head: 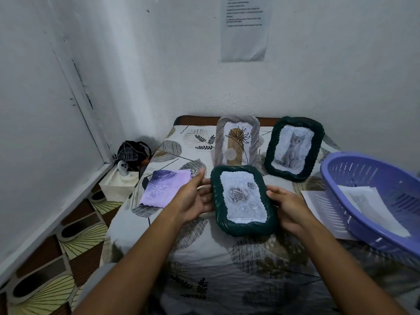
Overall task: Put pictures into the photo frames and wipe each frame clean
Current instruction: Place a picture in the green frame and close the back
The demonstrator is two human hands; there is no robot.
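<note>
A printed sheet is fixed to the wall, bearing several numbered lines of text. The print is too small and blurred to read. No other lettering, brand or number is legible.

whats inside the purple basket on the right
The purple basket holds loose white printed sheets; the top one bears a faint picture. More paper lies under its near wall. What lies beneath the sheets is covered.
</note>
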